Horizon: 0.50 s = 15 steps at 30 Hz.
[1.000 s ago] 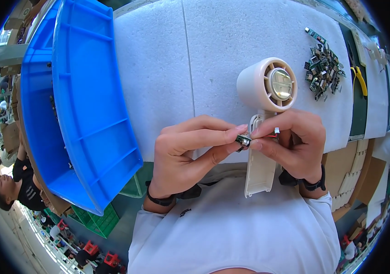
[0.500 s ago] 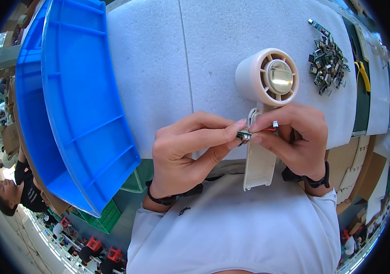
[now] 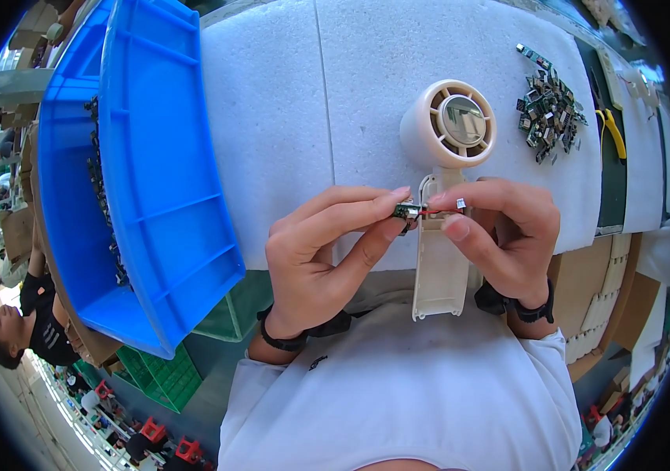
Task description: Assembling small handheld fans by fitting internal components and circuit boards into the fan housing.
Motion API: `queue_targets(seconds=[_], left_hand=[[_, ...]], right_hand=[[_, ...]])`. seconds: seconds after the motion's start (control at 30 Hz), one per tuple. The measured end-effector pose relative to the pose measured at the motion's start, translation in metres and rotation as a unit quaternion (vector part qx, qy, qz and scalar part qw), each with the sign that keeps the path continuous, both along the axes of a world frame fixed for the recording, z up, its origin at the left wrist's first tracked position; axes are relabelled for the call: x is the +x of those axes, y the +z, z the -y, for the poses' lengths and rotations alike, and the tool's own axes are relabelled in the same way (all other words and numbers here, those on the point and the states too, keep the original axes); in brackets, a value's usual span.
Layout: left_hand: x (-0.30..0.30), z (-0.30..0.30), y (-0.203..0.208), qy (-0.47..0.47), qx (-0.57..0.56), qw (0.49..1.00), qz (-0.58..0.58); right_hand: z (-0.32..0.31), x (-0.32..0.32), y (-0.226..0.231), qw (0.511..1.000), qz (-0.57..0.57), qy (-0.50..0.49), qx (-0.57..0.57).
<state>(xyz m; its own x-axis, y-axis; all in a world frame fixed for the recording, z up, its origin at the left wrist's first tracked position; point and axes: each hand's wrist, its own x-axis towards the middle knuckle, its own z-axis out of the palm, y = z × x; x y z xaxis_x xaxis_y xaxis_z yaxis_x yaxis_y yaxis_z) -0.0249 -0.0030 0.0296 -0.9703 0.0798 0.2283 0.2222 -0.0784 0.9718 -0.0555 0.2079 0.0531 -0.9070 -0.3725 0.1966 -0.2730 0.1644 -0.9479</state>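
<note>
My left hand (image 3: 323,251) pinches a small green circuit board (image 3: 406,210) between its thumb and fingertips. Red wires (image 3: 435,210) lead from the board to a small white plug (image 3: 461,203) beside my right index finger. My right hand (image 3: 511,228) has thumb and index finger apart over the handle, its other fingers curled and partly hidden. Beneath the hands lies a cream handheld fan, its round head (image 3: 437,129) pointing away from me. The hollow handle shell (image 3: 440,275) is uncovered and reaches toward my body.
A blue plastic tub (image 3: 158,173) stands at left, dark small parts (image 3: 102,188) inside. On the white foam sheet (image 3: 272,102) a heap of circuit boards (image 3: 548,114) lies at far right, yellow-handled pliers (image 3: 613,133) beyond. Green crates (image 3: 164,377) sit below; a person (image 3: 41,318) is at far left.
My left hand has drawn the board left, away from my right fingertips, and the red wires now show between them. My right thumb and index finger have parted. The whole view has shifted slightly.
</note>
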Motion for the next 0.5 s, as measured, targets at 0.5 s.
queue_targets(seconds=[0.5], left_hand=[[0.002,-0.002,-0.002,-0.003,0.022,1.000,0.009]], right_hand=[[0.004,0.007,0.009,0.946,-0.238,-0.103,0.194]])
